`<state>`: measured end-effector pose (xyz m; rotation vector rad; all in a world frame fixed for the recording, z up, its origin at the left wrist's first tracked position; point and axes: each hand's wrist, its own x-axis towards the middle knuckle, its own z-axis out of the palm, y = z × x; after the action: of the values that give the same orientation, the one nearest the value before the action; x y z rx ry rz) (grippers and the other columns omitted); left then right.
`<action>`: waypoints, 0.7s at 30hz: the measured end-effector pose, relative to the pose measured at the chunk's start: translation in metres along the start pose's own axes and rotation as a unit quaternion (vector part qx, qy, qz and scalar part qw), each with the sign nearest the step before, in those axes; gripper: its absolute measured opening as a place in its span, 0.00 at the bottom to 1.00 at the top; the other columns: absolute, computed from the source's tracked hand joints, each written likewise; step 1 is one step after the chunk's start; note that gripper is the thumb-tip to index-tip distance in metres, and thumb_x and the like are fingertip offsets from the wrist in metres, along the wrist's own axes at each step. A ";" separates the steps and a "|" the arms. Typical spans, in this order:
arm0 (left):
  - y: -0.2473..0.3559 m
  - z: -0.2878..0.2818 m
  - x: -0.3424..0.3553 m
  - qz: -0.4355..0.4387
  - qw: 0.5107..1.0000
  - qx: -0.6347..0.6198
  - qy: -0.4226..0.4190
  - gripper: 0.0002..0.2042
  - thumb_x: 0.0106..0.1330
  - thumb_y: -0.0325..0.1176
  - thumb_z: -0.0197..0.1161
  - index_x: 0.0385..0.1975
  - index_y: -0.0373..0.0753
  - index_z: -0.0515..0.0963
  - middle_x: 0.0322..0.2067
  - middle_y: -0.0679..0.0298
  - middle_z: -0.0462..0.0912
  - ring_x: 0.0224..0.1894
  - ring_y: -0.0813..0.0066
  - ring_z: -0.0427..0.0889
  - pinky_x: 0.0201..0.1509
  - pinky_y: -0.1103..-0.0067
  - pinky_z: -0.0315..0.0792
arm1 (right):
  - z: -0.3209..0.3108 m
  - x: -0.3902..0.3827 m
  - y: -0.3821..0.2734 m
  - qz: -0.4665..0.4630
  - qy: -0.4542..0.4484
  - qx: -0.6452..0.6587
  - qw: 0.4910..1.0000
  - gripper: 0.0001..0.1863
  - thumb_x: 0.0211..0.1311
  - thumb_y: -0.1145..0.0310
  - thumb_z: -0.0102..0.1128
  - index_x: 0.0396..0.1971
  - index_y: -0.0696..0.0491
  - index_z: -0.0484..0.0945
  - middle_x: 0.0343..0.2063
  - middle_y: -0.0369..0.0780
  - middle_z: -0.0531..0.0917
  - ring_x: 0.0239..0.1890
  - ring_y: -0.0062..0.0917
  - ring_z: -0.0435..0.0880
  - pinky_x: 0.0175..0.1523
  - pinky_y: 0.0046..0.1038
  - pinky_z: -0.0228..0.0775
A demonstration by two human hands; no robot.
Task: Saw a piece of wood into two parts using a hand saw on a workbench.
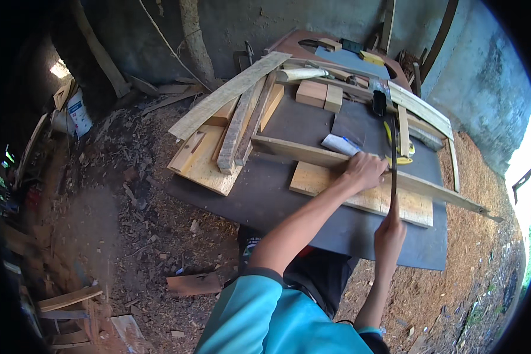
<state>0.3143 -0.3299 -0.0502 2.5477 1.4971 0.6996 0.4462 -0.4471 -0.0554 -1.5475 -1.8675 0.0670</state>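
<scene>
My left hand point(366, 171) grips the top edge of a long narrow board point(301, 151), which stands on edge across the table. Beneath that board lies a thick, pale plank point(318, 180). In my right hand point(389, 233) is a handsaw point(393, 162), its dark blade seen nearly edge-on and crossing the narrow board just right of my left hand. My right fingers are closed, and they hide the saw's handle. Behind the board, close to the blade, are a curved yellow tool part point(387, 134) and a roll of whitish paper point(339, 144).
The dark tabletop point(265, 189) carries stacked planks point(239, 127) at left, wood blocks point(318, 95) at the back and strips point(422, 109) at right. Behind stands a brown panel with an oval hole point(289, 44). Wood scraps and sawdust point(478, 177) cover the ground.
</scene>
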 end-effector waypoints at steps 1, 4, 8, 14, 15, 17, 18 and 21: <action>0.002 0.001 -0.002 0.002 1.000 0.003 0.013 0.12 0.54 0.39 0.61 0.32 0.38 0.73 0.29 0.55 0.81 0.34 0.57 0.81 0.37 0.65 0.73 | -0.004 -0.018 0.005 -0.014 0.018 0.021 1.000 0.35 0.46 0.89 0.41 0.60 0.56 0.62 0.14 0.53 0.72 0.14 0.39 0.74 0.22 0.39 0.62; 0.006 0.013 -0.002 0.010 0.999 0.003 0.038 0.11 0.55 0.38 0.60 0.32 0.38 0.73 0.28 0.55 0.81 0.34 0.58 0.81 0.37 0.65 0.73 | -0.009 0.009 -0.001 -0.008 0.020 0.021 1.000 0.33 0.47 0.88 0.42 0.59 0.60 0.62 0.12 0.52 0.71 0.12 0.37 0.72 0.20 0.38 0.61; 0.002 0.004 -0.009 -0.008 0.999 0.009 0.040 0.10 0.55 0.36 0.60 0.32 0.38 0.73 0.28 0.57 0.81 0.34 0.58 0.81 0.37 0.66 0.72 | 0.017 0.061 -0.004 -0.013 -0.009 0.010 1.000 0.28 0.49 0.84 0.45 0.56 0.63 0.64 0.14 0.53 0.74 0.15 0.40 0.75 0.21 0.39 0.62; 0.015 0.034 -0.016 0.031 0.979 0.110 0.169 0.07 0.59 0.35 0.56 0.31 0.39 0.73 0.29 0.60 0.80 0.33 0.60 0.81 0.36 0.69 0.72 | -0.004 0.035 -0.012 0.055 -0.029 -0.027 0.998 0.21 0.58 0.80 0.43 0.53 0.58 0.69 0.21 0.57 0.76 0.20 0.48 0.76 0.25 0.44 0.63; 0.012 0.026 -0.013 0.031 0.986 0.096 0.130 0.08 0.58 0.36 0.58 0.31 0.40 0.73 0.28 0.61 0.80 0.33 0.60 0.81 0.36 0.70 0.73 | 0.004 0.040 -0.006 0.042 -0.015 -0.026 0.999 0.25 0.53 0.82 0.44 0.55 0.59 0.68 0.17 0.55 0.75 0.18 0.46 0.76 0.24 0.43 0.63; 0.010 0.019 -0.011 0.035 0.993 0.069 0.087 0.11 0.55 0.39 0.62 0.31 0.40 0.72 0.29 0.60 0.81 0.32 0.61 0.82 0.35 0.69 0.73 | 0.010 0.043 0.000 0.035 0.006 -0.006 0.999 0.29 0.49 0.83 0.46 0.56 0.60 0.66 0.13 0.53 0.74 0.15 0.43 0.76 0.23 0.42 0.64; 0.009 0.019 -0.010 0.043 0.993 0.063 0.086 0.11 0.55 0.39 0.62 0.31 0.40 0.72 0.29 0.60 0.81 0.32 0.61 0.82 0.35 0.69 0.73 | 0.011 0.045 0.002 0.042 0.011 -0.013 0.999 0.29 0.49 0.83 0.46 0.56 0.60 0.66 0.13 0.53 0.74 0.15 0.43 0.76 0.23 0.42 0.64; 0.004 0.015 -0.004 0.020 0.997 0.036 0.060 0.12 0.55 0.40 0.61 0.32 0.40 0.72 0.28 0.56 0.81 0.32 0.56 0.82 0.35 0.65 0.73 | 0.018 0.048 0.003 0.054 0.001 0.023 0.998 0.26 0.55 0.82 0.43 0.58 0.58 0.64 0.19 0.57 0.75 0.17 0.48 0.75 0.23 0.43 0.63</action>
<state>0.3220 -0.3332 -0.0634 2.6380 1.5379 0.8322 0.4374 -0.3968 -0.0473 -1.6142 -1.7673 0.1565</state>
